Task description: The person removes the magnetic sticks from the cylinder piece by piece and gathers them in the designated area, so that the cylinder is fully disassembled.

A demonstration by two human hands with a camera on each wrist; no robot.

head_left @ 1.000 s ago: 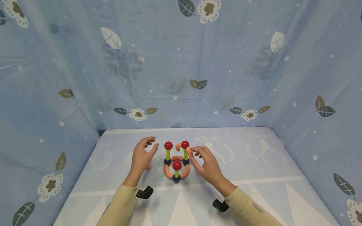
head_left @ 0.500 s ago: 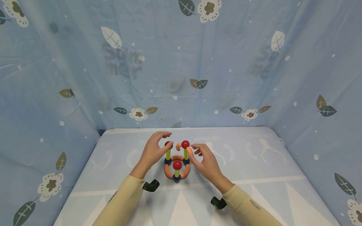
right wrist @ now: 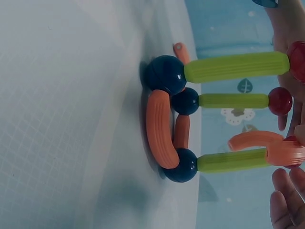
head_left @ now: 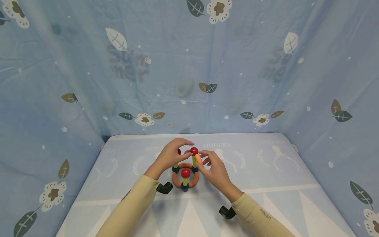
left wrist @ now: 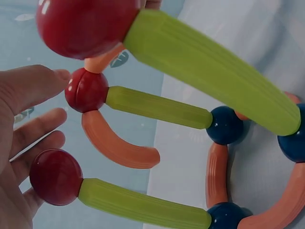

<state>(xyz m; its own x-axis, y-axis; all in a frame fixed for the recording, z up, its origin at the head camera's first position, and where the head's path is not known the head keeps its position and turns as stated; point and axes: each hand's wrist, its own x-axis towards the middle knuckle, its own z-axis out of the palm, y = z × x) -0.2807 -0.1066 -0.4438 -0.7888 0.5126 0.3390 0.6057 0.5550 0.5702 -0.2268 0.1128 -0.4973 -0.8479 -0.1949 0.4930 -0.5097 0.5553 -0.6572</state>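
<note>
A magnetic stick-and-ball toy stands on the table: curved orange rods (head_left: 176,180) and dark blue balls (head_left: 185,187) form a ring, and green sticks (right wrist: 237,67) rise from it to red balls (head_left: 185,173). On the back-right red ball (left wrist: 86,90), two more curved rods are attached. My right hand (head_left: 217,171) pinches the nearer one, an orange curved rod (head_left: 199,160), between thumb and fingers. Over the back of the toy reaches my left hand (head_left: 170,155), fingers extended, its thumb tip at that same red ball. It partly hides the back-left red ball.
A loose orange rod (right wrist: 180,51) with a hole in its end lies beyond the ring in the right wrist view. The patterned cloth-covered table (head_left: 266,171) meets a blue curtain (head_left: 189,65) behind and at both sides. Each wrist carries a black camera mount (head_left: 227,212).
My left hand has moved right, from beside the toy to over its back, up to the back-right red ball. The right hand stays at the curved rod. The toy has not moved.
</note>
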